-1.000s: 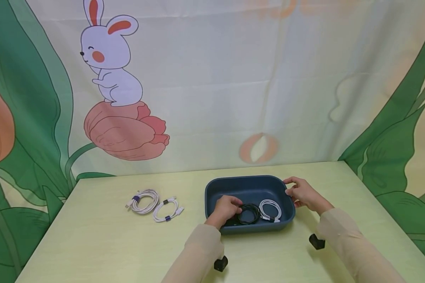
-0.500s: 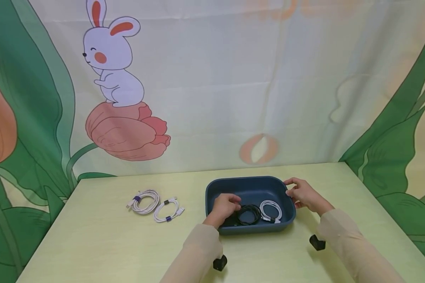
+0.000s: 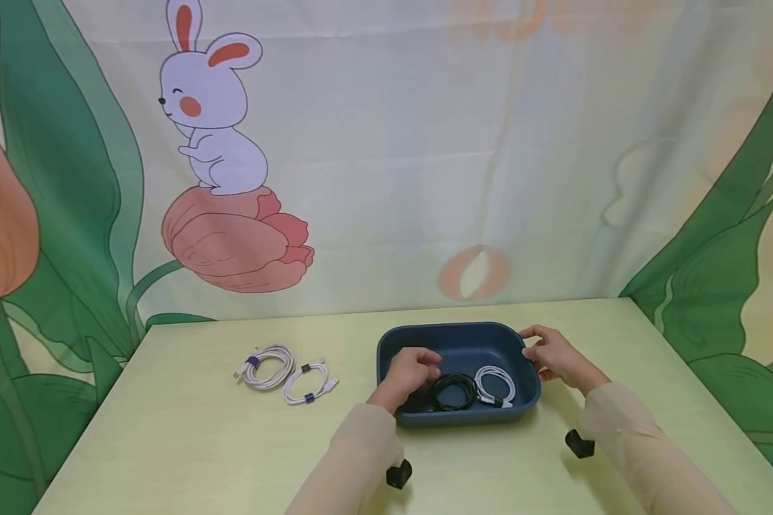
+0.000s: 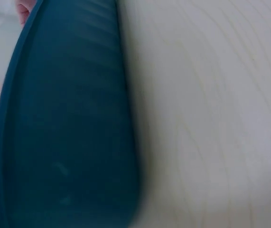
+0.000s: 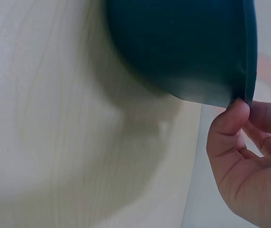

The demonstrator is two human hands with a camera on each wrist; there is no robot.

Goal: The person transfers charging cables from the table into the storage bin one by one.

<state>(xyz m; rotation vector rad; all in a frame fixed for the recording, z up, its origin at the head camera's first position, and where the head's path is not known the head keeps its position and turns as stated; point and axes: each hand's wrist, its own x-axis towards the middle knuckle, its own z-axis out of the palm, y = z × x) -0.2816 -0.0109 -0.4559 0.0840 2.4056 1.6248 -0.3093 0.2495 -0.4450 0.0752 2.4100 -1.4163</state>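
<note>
A dark blue rectangular bin [image 3: 454, 419] stands on the table, with a coiled black cable [image 3: 472, 390] and a coiled white cable [image 3: 512, 386] lying side by side inside. My left hand [image 3: 407, 373] hovers over the bin's left part, fingers loosely bent and holding nothing, just above and left of the black coil. At the right end, my right hand [image 3: 557, 357] pinches the bin's rim; in the right wrist view its thumb [image 5: 237, 114] presses the outer side. The left wrist view is mostly filled by the bin's outer wall [image 4: 73, 114], with the left hand's fingers hidden.
Left of the bin, two more coiled white cables lie on the table: a thicker one [image 3: 288, 368] with a purple strap and a thinner one [image 3: 291, 397] with dark straps. A printed cloth [image 3: 373, 179] hangs behind the table's back edge.
My left hand has let go of the black cable and lifted slightly from it. The right hand stays at the rim. The head view has shifted a little.
</note>
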